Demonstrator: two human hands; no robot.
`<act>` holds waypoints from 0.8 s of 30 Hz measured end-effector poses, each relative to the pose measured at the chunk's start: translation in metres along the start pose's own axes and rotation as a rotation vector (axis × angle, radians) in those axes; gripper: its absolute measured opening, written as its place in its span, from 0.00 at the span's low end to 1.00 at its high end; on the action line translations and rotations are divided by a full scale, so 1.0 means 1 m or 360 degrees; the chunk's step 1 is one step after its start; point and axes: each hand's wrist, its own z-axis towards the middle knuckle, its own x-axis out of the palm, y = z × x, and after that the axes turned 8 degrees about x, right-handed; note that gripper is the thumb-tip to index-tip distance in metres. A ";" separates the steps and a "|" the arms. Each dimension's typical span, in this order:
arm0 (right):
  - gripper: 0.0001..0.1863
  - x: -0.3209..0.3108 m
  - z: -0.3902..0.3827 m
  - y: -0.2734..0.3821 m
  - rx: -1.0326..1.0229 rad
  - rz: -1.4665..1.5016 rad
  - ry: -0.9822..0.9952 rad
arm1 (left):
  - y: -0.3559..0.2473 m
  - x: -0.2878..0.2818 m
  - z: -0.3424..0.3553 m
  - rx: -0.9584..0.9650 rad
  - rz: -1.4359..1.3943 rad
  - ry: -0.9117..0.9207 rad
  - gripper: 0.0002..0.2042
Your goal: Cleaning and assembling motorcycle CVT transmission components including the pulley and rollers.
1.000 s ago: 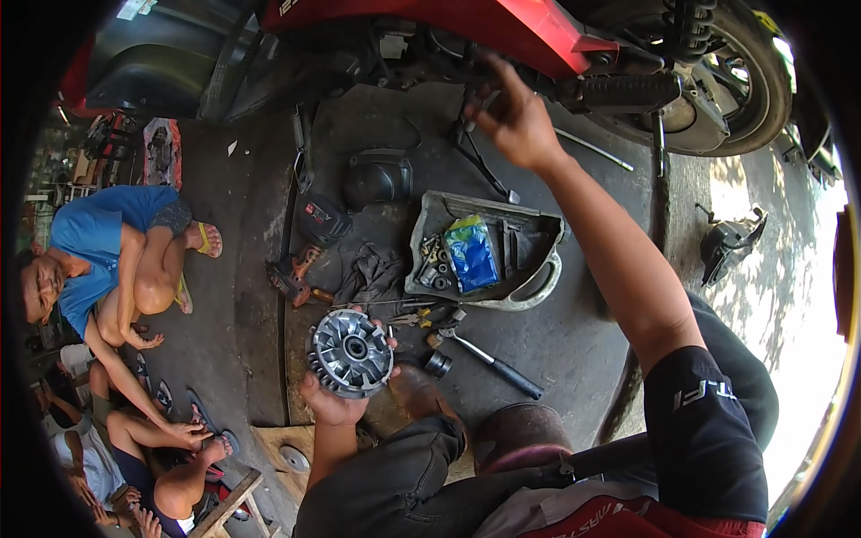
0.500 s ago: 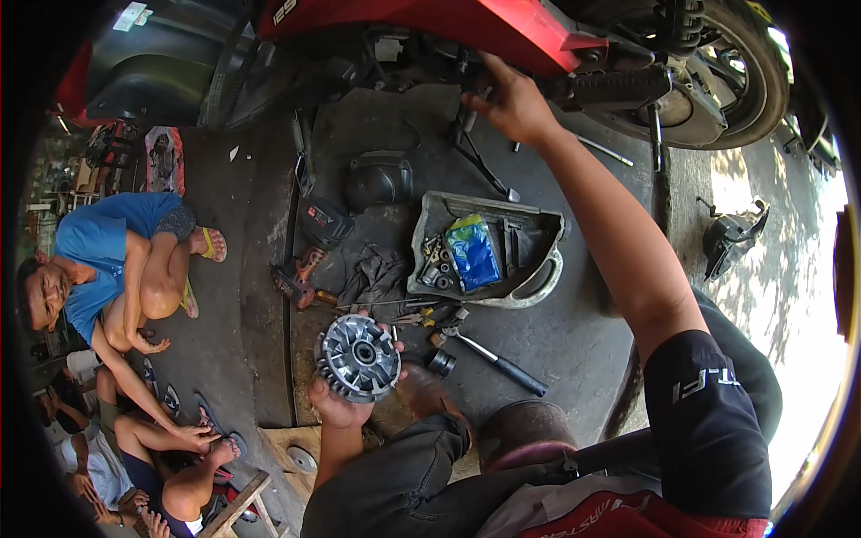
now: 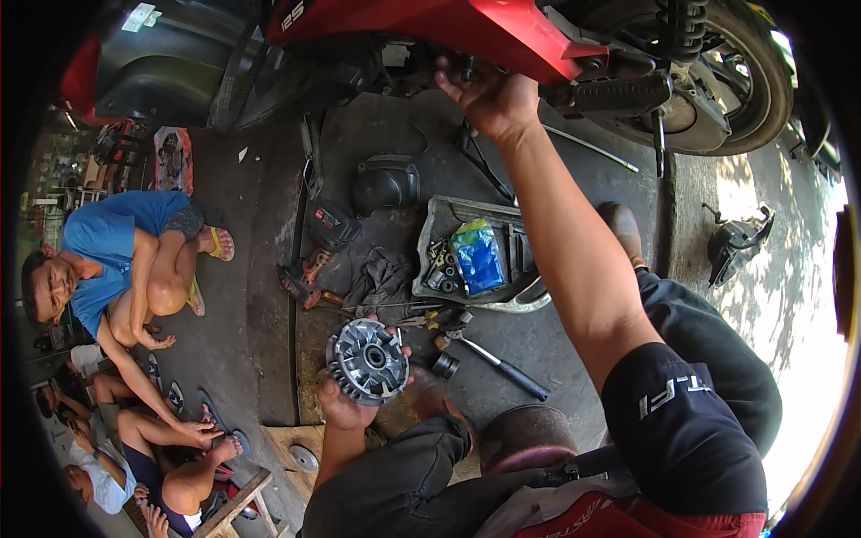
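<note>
- The right hand had just turned over, palm upward, and reached further beneath the panel of the red scooter; the attention of the work thus lay at the scooter's underside.
- Its fingers were partly curled beside a dark shaft; whether they closed on it, one could not tell.
- The left hand stayed clamped on the finned metal disc, which it held up, fins facing the camera, over the floor and near the knee.
- The grey tray lay on the floor, partly covered by the right forearm.
- Inside it sat a blue packet, with small metal parts loose to its left.
</note>
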 end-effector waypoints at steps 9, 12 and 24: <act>0.36 -0.001 0.010 0.002 -0.0145 0.0070 0.0068 | 0.002 -0.005 -0.001 -0.0044 -0.0006 -0.0067 0.60; 0.35 -0.001 -0.005 -0.008 -0.0118 -0.0134 0.0032 | 0.000 -0.005 -0.004 -0.0015 0.0053 -0.0102 0.60; 0.69 -0.037 -0.029 -0.022 -0.0947 -0.2929 -0.0569 | -0.007 -0.011 -0.013 0.0050 0.0053 -0.0088 0.61</act>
